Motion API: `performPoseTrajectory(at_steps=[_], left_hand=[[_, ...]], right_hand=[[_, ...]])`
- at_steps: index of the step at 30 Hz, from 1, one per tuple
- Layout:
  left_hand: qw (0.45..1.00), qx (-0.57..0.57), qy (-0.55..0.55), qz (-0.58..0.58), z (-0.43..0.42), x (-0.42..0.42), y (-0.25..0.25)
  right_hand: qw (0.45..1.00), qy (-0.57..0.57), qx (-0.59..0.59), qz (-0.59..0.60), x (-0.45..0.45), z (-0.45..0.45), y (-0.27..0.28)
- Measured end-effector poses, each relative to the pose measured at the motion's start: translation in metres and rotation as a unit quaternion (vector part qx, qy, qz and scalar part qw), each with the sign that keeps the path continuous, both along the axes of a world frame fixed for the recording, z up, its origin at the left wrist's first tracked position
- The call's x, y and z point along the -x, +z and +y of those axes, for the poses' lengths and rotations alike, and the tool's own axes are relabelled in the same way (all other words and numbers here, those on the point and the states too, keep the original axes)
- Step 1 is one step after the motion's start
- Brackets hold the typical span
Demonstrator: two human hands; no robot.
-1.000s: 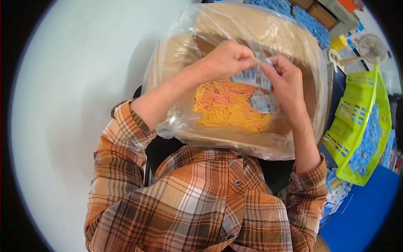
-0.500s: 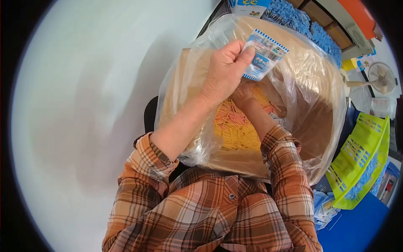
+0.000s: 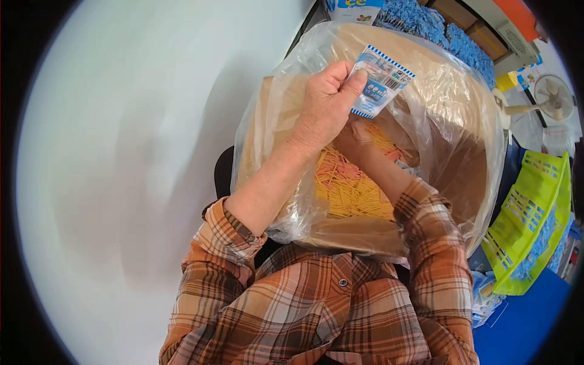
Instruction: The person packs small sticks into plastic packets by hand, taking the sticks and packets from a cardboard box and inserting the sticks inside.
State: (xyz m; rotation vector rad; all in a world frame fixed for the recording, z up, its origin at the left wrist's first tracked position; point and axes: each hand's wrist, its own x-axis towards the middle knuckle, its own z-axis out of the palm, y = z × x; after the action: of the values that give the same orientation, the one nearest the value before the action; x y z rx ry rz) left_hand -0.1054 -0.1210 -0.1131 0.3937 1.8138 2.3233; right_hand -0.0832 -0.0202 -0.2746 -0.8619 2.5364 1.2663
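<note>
My left hand (image 3: 325, 106) pinches a small blue-and-white printed packet (image 3: 381, 82) between thumb and fingers. It holds the packet up over a large cardboard box (image 3: 465, 182) lined with a clear plastic bag (image 3: 292, 204). Inside lie many thin yellow and pink sticks (image 3: 350, 191). Down in the box, my right hand (image 3: 354, 140) is at the sticks, beneath the left hand and packet. Its fingers are mostly hidden, so what they hold does not show. Another small packet (image 3: 401, 164), partly covered, lies beside my right forearm.
A lime-green plastic basket (image 3: 526, 219) with blue packets inside stands at the right, above a blue surface (image 3: 523, 325). Heaped blue packets (image 3: 420, 27) sit behind the box. A small fan (image 3: 552, 97) is at the far right. A pale wall or surface (image 3: 121, 152) fills the left.
The view has shifted a little. The packet in my left hand has turned slightly, and more of its print shows. My right hand stays low in the box.
</note>
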Motion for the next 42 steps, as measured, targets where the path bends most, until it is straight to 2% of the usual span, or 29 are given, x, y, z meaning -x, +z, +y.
performPoseTrajectory(at_steps=[1,3,4,5,6,7,8,9,10,11,12,14,15,17,20,24,26,30,33,36,39,42], left_hand=[[1.0,0.0,-0.004,-0.007,0.0,-0.001,0.002],[0.999,0.022,-0.036,-0.012,0.001,-0.001,0.002],[0.997,0.045,-0.064,-0.009,-0.002,0.002,-0.004],[0.993,0.067,-0.093,-0.005,-0.003,0.003,-0.009],[0.982,0.114,-0.15,-0.004,-0.003,0.003,-0.011],[0.965,0.16,-0.206,-0.001,-0.003,0.003,-0.012],[0.943,0.207,-0.259,0.003,-0.002,0.003,-0.017],[0.911,0.219,-0.255,0.239,0.002,0.007,-0.042],[0.88,0.293,-0.304,0.217,0.008,0.0,-0.037],[0.841,0.366,-0.348,0.193,0.014,-0.009,-0.031],[0.793,0.437,-0.39,0.167,0.018,-0.016,-0.026],[0.781,0.444,-0.426,0.106,0.021,-0.022,-0.018],[0.773,0.449,-0.442,0.076,0.022,-0.024,-0.015],[0.782,0.446,-0.427,0.084,0.02,-0.026,-0.012],[0.796,0.451,-0.374,0.149,0.009,-0.03,-0.02],[0.832,0.411,-0.313,0.202,-0.015,-0.034,0.005],[0.861,0.378,-0.301,0.158,-0.027,-0.034,0.008],[0.918,0.276,-0.266,0.099,-0.03,-0.042,-0.004],[0.939,0.206,-0.232,0.151,-0.023,-0.051,-0.016],[0.946,0.211,-0.204,0.138,-0.018,-0.052,-0.022],[0.951,0.223,-0.182,0.111,-0.019,-0.053,-0.021],[0.944,0.251,-0.188,0.106,-0.022,-0.052,-0.017]], right_hand=[[0.965,-0.106,0.217,-0.1,-0.006,0.003,0.022],[0.946,-0.202,0.197,-0.159,-0.01,0.006,0.069],[0.939,-0.127,0.311,-0.072,-0.014,0.018,0.066],[0.909,-0.048,0.414,0.017,-0.02,0.037,0.058],[0.856,0.034,0.505,0.106,-0.025,0.057,0.055],[0.822,0.094,0.557,0.075,-0.028,0.07,0.074],[0.846,0.011,0.533,-0.008,-0.034,0.08,0.093],[0.857,-0.073,0.503,-0.09,-0.042,0.084,0.125],[0.853,-0.157,0.467,-0.17,-0.048,0.088,0.142],[0.878,-0.093,0.455,-0.121,-0.052,0.095,0.135],[0.884,-0.08,0.446,-0.11,-0.057,0.097,0.134],[0.896,-0.055,0.432,-0.086,-0.066,0.095,0.136],[0.865,-0.07,0.487,-0.099,-0.069,0.098,0.137],[0.791,-0.094,0.592,-0.123,-0.07,0.102,0.138],[0.61,-0.211,0.738,-0.198,-0.075,0.108,0.14],[0.584,-0.278,0.72,-0.251,-0.086,0.108,0.124],[0.566,-0.287,0.714,-0.295,-0.093,0.094,0.127],[0.3,-0.303,0.857,-0.29,-0.08,0.091,0.127],[0.318,-0.263,0.883,-0.223,-0.079,0.077,0.149],[0.35,-0.246,0.889,-0.164,-0.074,0.072,0.137],[0.312,-0.292,0.891,-0.155,-0.073,0.07,0.136],[0.236,-0.331,0.897,-0.173,-0.075,0.07,0.146]])
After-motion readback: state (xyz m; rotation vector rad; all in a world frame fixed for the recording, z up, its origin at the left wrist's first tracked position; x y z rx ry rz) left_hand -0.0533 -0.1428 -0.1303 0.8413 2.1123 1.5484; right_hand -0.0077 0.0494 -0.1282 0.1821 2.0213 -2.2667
